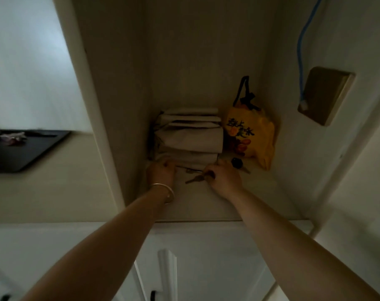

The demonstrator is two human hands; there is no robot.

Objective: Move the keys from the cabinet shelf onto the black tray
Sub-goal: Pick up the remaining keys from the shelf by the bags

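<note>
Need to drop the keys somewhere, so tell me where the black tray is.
In the head view the black tray sits at the far left on the cream ledge outside the cabinet, left of the left hand, with small items on its back part.

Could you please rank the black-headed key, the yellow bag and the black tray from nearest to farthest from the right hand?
From the right hand:
1. Black-headed key, just beside it on the shelf.
2. Yellow bag, behind, to the right.
3. Black tray, far left, outside the cabinet.
</note>
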